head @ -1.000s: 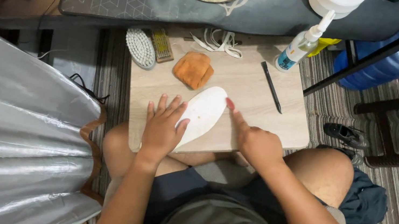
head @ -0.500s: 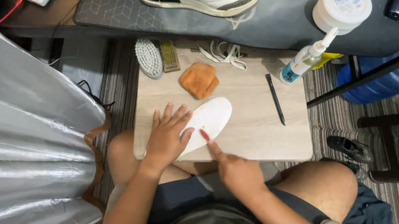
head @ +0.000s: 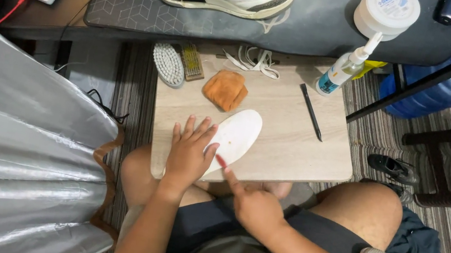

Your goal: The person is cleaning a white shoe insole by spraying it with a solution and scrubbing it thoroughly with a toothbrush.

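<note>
Sliding back toward my lap, my right hand [head: 256, 207] has left the middle of the white insole [head: 233, 140] and now only its forefinger touches the near edge. My left hand [head: 189, 154] stays flat, fingers spread, pinning the insole's near end to the wooden surface [head: 283, 149], probably so it cannot skid while the fingertip rubs along it. Neither grip is closed on anything: the left lies open, the right is loosely curled with one finger out. Beyond the insole lie an orange cloth [head: 226, 89], a white brush [head: 168, 64], a spray bottle [head: 344, 67] and a black pen [head: 311, 112], all apart from my hands.
</note>
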